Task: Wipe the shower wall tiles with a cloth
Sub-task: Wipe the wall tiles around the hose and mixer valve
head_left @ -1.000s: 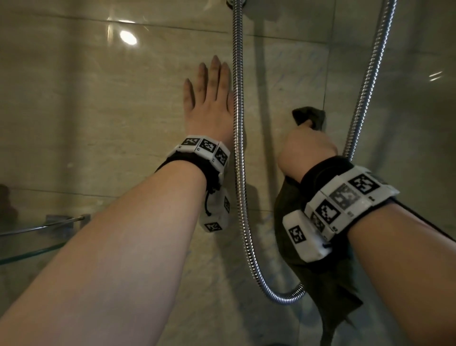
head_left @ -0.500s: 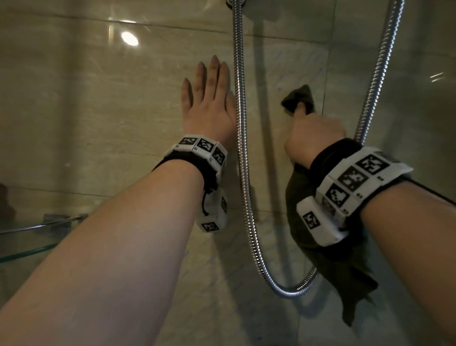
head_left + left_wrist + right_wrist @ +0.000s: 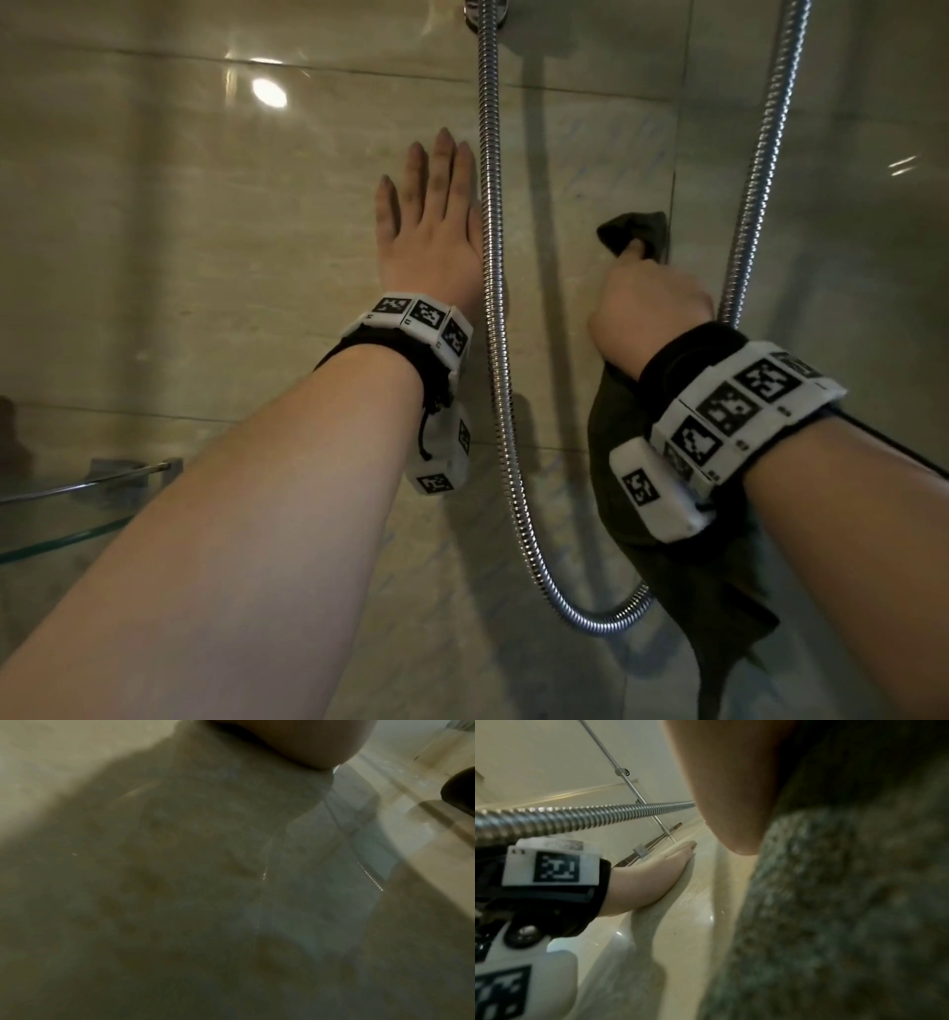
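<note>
Head view: right hand (image 3: 649,308) grips a dark green cloth (image 3: 667,555) on beige tiles (image 3: 205,231); left hand (image 3: 431,231), at nine o'clock of the cloth, lies flat with fingers straight.

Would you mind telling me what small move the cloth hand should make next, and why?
Probably a stroke down the tile. The right hand holds the dark cloth against the wall between the two runs of the shower hose, and the left hand lies flat on the wall tiles, bracing.

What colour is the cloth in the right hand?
Dark olive green cloth, held by the right hand; clearest in the head view.
</note>
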`<state>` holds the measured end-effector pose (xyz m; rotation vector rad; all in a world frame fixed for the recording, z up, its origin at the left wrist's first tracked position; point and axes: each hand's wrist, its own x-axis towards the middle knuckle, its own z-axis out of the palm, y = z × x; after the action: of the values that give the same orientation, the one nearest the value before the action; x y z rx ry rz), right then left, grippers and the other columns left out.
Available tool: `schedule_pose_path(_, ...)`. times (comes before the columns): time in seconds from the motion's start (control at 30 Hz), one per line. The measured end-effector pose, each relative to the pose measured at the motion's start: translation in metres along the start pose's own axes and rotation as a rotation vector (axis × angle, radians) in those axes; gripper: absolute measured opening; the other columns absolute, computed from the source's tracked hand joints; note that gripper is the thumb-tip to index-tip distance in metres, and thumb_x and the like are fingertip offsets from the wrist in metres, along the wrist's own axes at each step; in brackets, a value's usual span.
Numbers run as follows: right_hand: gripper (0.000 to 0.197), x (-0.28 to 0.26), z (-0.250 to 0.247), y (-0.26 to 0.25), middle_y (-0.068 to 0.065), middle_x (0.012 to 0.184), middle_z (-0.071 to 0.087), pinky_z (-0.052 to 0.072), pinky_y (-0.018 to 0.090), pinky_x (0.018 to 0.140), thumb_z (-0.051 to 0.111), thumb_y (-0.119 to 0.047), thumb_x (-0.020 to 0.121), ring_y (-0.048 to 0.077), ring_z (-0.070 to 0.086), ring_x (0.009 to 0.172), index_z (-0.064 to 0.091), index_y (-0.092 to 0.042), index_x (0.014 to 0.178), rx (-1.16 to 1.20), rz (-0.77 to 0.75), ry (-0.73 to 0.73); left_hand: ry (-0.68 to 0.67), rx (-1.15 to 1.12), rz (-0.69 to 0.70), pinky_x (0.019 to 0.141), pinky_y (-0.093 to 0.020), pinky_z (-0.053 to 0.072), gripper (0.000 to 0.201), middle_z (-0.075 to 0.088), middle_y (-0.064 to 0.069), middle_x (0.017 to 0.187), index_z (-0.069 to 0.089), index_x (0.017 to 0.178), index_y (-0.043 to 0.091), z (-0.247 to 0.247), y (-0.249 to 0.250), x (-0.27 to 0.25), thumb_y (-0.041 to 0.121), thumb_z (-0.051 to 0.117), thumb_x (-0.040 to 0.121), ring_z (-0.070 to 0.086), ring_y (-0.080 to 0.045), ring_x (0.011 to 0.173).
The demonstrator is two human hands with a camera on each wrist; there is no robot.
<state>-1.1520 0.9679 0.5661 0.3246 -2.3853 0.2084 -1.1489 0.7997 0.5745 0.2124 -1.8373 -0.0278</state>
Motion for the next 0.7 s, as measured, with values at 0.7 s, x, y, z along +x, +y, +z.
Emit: schedule_pose_path(0.7,0.068,0.018,-0.024,0.001,0.017,0.129,0.052,0.041,0.040,0.076,0.041,-0.012,0.093,0.035,0.053,0.114,0.003,-0.001,0.149,-0.031,0.019,0.059,0.024,-0.015,0.007,0.117,-0.039,-0.015,0.054,-0.013,0.006,0.162,-0.007,0.154,0.021,0.000,-0.001,-0.001,0.027,0.014,0.105,-0.015,-0.016,0.148)
